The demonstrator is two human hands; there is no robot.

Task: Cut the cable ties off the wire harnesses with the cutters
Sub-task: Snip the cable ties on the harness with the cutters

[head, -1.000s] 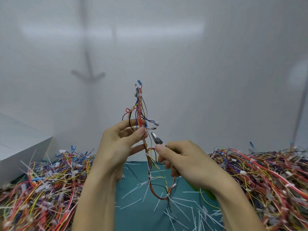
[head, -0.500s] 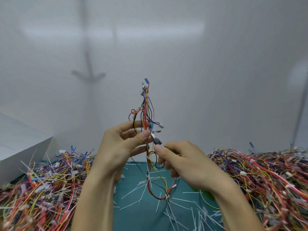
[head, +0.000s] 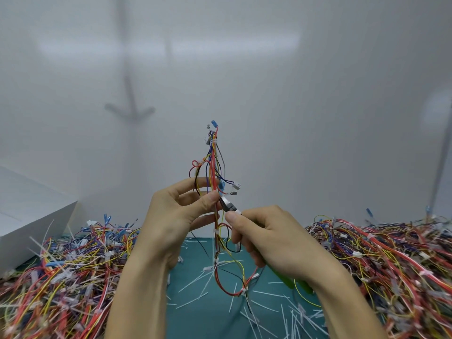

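Head view: the left hand (head: 171, 221) holds a wire harness (head: 213, 155) upright in front of a plain white wall (head: 305, 113). Its thumb presses the bundle against the curled fingers, and the forefinger reaches across behind the wires. The harness is a thin bunch of red, yellow, blue and black leads. It has a blue terminal (head: 214, 123) at the top and small white connectors (head: 236, 185) branching off to the right. White cable ties (head: 213, 142) bind it at several points, and its lower loop hangs down over the teal mat (head: 210, 319). A small pale tag (head: 207, 139) near the top is too small to read.

The right hand (head: 274, 241) is curled round the cutters (head: 229, 207), with the green handles (head: 289, 282) showing below the palm. The metal nose touches the harness just beside the left thumb tip. I cannot tell how far the blades are parted.

Snipped white tie ends (head: 195, 282) are scattered over the mat. A heap of harnesses (head: 61, 277) lies to the left and another heap (head: 391, 260) to the right. A white box (head: 29, 216) stands at the far left.
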